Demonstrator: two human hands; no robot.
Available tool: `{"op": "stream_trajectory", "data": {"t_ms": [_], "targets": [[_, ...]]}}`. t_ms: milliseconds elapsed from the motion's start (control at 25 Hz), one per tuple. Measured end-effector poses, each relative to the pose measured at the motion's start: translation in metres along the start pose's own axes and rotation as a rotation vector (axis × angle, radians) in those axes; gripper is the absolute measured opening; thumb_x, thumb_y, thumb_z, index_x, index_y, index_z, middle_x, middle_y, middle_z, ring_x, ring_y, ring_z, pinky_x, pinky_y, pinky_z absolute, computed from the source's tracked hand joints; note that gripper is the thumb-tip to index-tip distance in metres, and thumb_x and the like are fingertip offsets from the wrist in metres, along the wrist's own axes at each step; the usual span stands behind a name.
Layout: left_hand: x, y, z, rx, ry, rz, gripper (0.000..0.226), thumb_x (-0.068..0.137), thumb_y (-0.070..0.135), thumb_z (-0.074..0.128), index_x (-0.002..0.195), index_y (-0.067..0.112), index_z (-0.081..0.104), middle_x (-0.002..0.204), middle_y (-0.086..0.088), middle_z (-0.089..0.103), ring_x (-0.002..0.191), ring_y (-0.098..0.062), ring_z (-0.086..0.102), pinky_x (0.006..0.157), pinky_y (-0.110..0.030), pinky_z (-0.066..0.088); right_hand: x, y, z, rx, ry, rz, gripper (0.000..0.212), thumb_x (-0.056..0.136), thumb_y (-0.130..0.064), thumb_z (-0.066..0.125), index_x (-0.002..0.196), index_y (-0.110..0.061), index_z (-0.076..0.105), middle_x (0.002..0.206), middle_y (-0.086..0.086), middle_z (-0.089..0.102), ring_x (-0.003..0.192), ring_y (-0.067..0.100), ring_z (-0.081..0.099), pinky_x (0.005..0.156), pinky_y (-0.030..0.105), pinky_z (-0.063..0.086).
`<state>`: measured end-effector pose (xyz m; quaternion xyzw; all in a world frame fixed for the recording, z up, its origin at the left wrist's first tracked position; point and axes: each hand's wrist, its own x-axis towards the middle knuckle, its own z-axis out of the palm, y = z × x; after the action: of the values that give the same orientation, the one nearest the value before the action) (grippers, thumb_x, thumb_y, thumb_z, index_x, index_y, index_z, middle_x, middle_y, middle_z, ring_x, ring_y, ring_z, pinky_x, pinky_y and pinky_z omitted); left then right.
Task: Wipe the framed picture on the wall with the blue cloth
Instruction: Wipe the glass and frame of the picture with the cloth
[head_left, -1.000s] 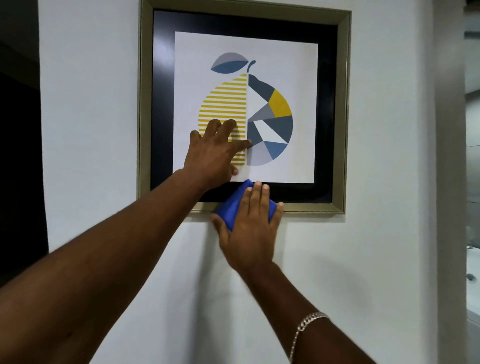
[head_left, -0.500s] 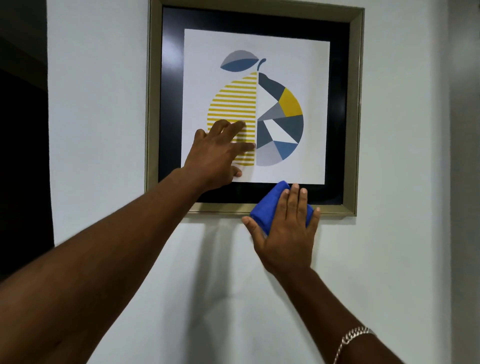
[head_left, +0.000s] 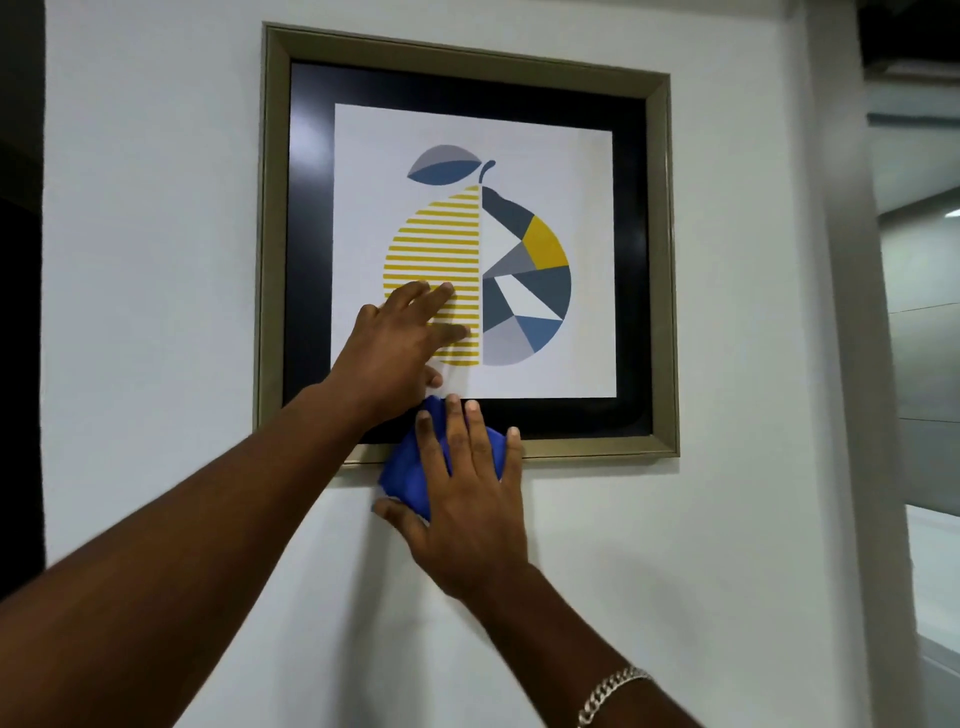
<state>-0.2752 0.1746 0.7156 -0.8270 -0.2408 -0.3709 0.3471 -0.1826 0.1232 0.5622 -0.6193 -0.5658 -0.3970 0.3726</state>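
Observation:
A framed picture with a gold frame, black mat and a striped yellow and grey-blue fruit print hangs on the white wall. My left hand lies flat on the glass over the print's lower left, fingers spread. My right hand presses a folded blue cloth against the frame's bottom edge, left of its middle. The cloth overlaps the frame rail and the wall below, and my fingers hide most of it.
White wall surrounds the frame. A dark opening lies at the far left. The wall's corner stands to the right, with a dim room beyond. A silver bracelet sits on my right wrist.
My right hand slid the cloth right along the bottom rail, then back left to below my left hand. My left hand stayed on the glass.

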Motion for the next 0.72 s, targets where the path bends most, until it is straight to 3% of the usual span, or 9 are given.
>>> {"op": "stream_trajectory", "data": {"t_ms": [200,440,640,720], "targets": [[-0.001,0.001,0.001,0.006,-0.017,-0.021,0.065,0.077,0.018,0.075,0.135,0.029,0.048,0.16,-0.003,0.021,0.148,-0.028,0.01,0.106,-0.056,0.031,-0.011,0.061,-0.016,-0.166,-0.025,-0.031,0.087,0.083,-0.079,0.027,0.15,-0.024,0.021,0.161,0.007,0.017,0.149,0.027,0.009,0.115,0.065,0.007],[-0.002,0.004,0.0,0.005,0.005,-0.021,0.064,0.077,0.016,0.076,0.134,0.028,0.049,0.159,-0.004,0.024,0.147,-0.03,0.013,0.106,-0.058,0.033,-0.021,0.138,-0.049,-0.249,-0.152,0.188,0.094,0.077,-0.086,0.015,0.151,-0.031,-0.003,0.163,0.0,-0.009,0.148,0.026,-0.015,0.113,0.068,0.0],[-0.007,0.011,-0.006,-0.02,0.009,-0.058,0.062,0.074,0.011,0.077,0.13,0.023,0.054,0.156,-0.008,0.031,0.145,-0.033,0.02,0.103,-0.059,0.037,-0.023,0.152,-0.063,-0.179,-0.156,0.329,0.095,0.075,-0.086,0.017,0.151,-0.032,-0.003,0.163,0.002,-0.011,0.148,0.031,-0.012,0.111,0.068,0.005],[-0.012,0.023,-0.006,-0.014,0.105,-0.094,0.054,0.072,0.011,0.077,0.123,0.015,0.059,0.146,-0.015,0.044,0.136,-0.04,0.033,0.097,-0.058,0.042,-0.023,0.153,-0.064,-0.086,-0.188,0.348,0.096,0.075,-0.084,0.022,0.151,-0.032,-0.007,0.162,0.002,-0.013,0.147,0.03,-0.015,0.113,0.064,0.01]]}}
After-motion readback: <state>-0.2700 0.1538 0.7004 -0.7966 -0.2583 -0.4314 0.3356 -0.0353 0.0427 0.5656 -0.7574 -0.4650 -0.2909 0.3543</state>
